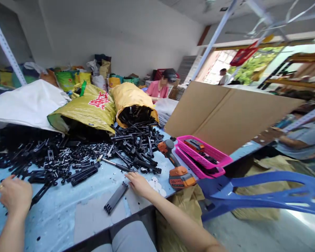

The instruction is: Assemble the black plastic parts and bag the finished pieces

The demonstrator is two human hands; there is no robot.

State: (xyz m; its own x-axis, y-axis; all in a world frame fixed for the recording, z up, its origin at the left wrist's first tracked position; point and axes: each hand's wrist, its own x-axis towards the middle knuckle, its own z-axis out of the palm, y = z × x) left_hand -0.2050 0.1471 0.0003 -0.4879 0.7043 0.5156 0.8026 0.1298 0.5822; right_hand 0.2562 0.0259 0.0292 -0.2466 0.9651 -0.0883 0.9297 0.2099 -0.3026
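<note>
Both hands are down on the table [60,213], near its front edge. My left hand [14,194] sits close to the left end, fingers loosely curled, knuckles up, touching the near fringe of the black plastic parts [76,154]; I cannot tell whether it pinches one of them. My right hand [139,183] lies flat, fingers spread and pointing left, gripping nothing. Its fingertips are just beside a flat black ribbed strip [116,197] that lies alone, slanted, on a grey sheet of cardboard [94,217] at the front edge. Just right of that hand is a small heap of white discs [157,185].

Past the discs, at the front right corner, an orange cordless drill [174,164] lies on its side. Beside it, along the right edge, are two stacked pink baskets [204,157] with an orange-and-black item in the top one.

The black parts spread across the middle and left of the table, spilling from sacks at the back: a yellow sack [88,108] with red print, an orange-yellow sack [130,98] and a white sack [26,101]. A large cardboard panel [225,112] stands at the back right corner. A blue plastic chair [265,196] lies tipped beside the right edge. A person in pink [157,89] sits beyond the sacks.
</note>
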